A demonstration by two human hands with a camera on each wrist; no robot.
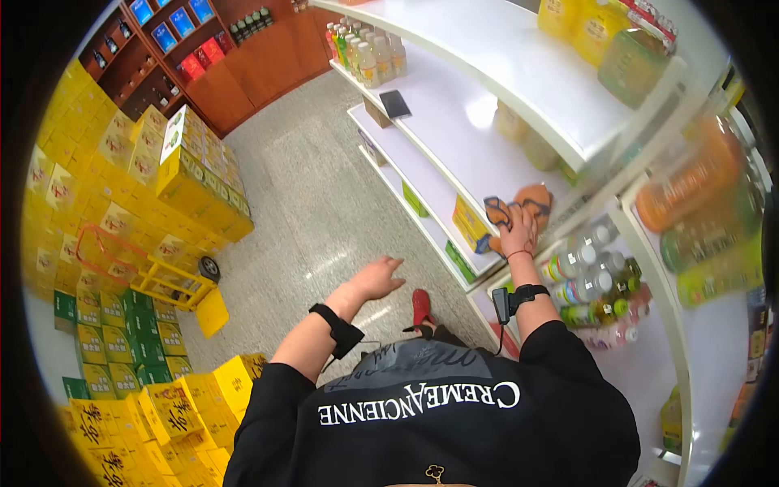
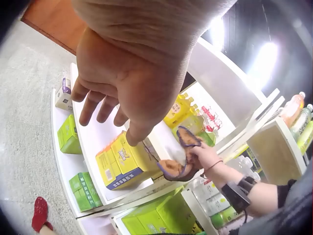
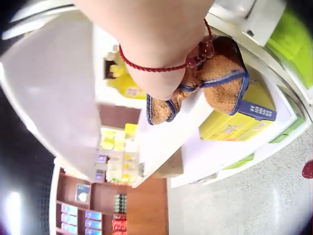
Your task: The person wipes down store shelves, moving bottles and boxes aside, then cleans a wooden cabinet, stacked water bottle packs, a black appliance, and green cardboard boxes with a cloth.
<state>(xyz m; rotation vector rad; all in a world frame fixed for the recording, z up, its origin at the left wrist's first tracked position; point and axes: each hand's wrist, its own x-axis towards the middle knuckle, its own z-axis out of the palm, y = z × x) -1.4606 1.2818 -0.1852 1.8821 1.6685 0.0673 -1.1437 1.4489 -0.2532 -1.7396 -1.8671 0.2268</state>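
My right hand (image 1: 519,233) grips a bunched orange-brown cloth (image 1: 535,199) with dark blue edging, at the near end of a white shelf board (image 1: 454,138). Two loose lobes of the cloth (image 3: 224,93) stick out on either side of the hand in the right wrist view. Its middle is hidden under the palm. My left hand (image 1: 377,278) hangs in the air over the floor, away from the shelf, its fingers loosely extended and holding nothing. Below the cloth, on a lower board, stands a yellow box (image 2: 126,160) with a blue lower edge.
A dark phone (image 1: 395,104) lies at the shelf's edge, near several bottles (image 1: 369,61). More bottles (image 1: 588,272) fill the rack by my right forearm. Across the aisle stand stacked yellow cartons (image 1: 203,174) and a yellow hand truck (image 1: 182,284). An upper white shelf (image 1: 503,61) overhangs the board.
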